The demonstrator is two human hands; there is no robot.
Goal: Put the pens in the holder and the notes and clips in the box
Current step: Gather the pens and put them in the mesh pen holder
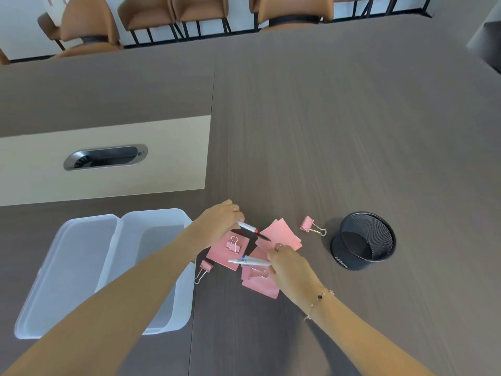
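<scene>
Pink notes (282, 233) lie scattered on the dark table between my hands. My left hand (221, 221) grips a white pen with a red band (249, 227) above them. My right hand (287, 263) holds a white pen with a blue band (248, 261) over the lower notes. One pink binder clip (234, 243) sits on a note, another (311, 226) lies toward the black mesh holder (363, 241), and a third (204, 270) rests beside the clear plastic box (157, 267). A further clip (257, 272) lies on the lowest note.
The box's clear lid (67, 272) lies at its left. A beige panel with a metal cable slot (105, 157) sits beyond the box. Brown chairs (89, 23) line the table's far edge.
</scene>
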